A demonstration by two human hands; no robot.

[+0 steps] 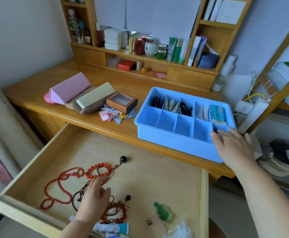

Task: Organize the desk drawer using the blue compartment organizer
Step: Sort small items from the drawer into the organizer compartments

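The blue compartment organizer [166, 143] stands on the desk at the right; its back row holds dark and pale small items and a teal packet, its front row is bare. My right hand [233, 148] lies with straight fingers over the organizer's front right corner. The open wooden drawer [157, 177] holds red bead necklaces [59, 186], an orange bead bracelet [98, 170], dark bead strings, a small green bottle [162, 211] and tubes [112, 227]. My left hand [93, 201] rests on the bead strings in the drawer, fingers spread.
On the desk lie a pink folded case [68, 88], a cream case [95, 95], a brown windowed box [122, 102] and crumpled cloths [116, 115]. Shelves with bottles and jars rise behind. A rack with cables stands right.
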